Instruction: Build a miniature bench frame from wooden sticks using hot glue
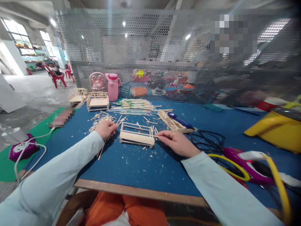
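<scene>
Small frame of pale sticks [137,139] is set at mid-table on the blue tabletop [141,172], between the two hands; its near side is covered by sticks laid side by side. A thin stick [154,136] is pinched between thumb and forefinger of the right hand [177,142] at the frame's right end. The left hand [106,129] is held just left of the frame, fingers curled; whether anything is gripped there cannot be told. Loose offcuts [100,123] are scattered beside and beyond it. Two similar stick pieces [98,101] are placed far left, near a pink bottle [113,89]. Longer sticks [136,103] are heaped beyond the frame. To the right, a dark blue corded tool [180,120] is rested on more stickwork [166,116]. The far side is bounded by a perforated metal screen [141,40].
</scene>
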Action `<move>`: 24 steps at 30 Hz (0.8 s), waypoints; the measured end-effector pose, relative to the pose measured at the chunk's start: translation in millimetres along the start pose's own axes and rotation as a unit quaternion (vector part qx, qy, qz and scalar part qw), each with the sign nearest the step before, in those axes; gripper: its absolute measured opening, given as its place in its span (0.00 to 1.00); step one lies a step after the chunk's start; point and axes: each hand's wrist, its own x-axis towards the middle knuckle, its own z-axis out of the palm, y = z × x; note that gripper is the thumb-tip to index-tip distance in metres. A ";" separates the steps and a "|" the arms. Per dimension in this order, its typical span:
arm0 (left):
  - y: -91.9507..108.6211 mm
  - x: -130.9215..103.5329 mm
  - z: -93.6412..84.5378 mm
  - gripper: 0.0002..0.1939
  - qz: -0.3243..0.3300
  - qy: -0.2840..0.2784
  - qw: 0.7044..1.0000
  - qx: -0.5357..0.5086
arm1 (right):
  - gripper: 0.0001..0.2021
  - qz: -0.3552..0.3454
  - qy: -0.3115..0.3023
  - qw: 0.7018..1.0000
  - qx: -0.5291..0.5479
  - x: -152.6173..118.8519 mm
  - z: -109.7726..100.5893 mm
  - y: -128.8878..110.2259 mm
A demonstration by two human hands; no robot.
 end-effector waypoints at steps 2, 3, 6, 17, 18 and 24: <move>-1.2 0.1 2.4 0.02 -0.019 -0.012 0.999 -0.027 | 0.15 0.002 0.001 1.000 -0.007 -0.4 0.6 1.3; -1.4 0.1 3.9 0.05 -0.027 -0.018 0.999 -0.043 | 0.15 0.002 0.002 1.000 -0.010 -0.6 1.1 1.7; -0.2 -0.8 7.8 0.12 -0.047 -0.038 0.994 -0.086 | 0.15 0.002 -0.004 1.000 -0.018 -0.9 2.5 2.3; 5.2 -6.4 12.5 0.15 -0.087 -0.057 0.980 -0.172 | 0.15 -0.002 -0.033 0.999 -0.038 -1.2 -1.2 -0.1; 5.2 -6.4 12.6 0.16 -0.086 -0.056 0.980 -0.170 | 0.15 -0.003 -0.033 0.999 -0.039 -1.4 -1.5 -0.4; 4.9 -6.6 12.6 0.21 -0.090 -0.052 0.982 -0.160 | 0.15 -0.007 -0.029 0.999 -0.044 -2.0 -3.4 -1.3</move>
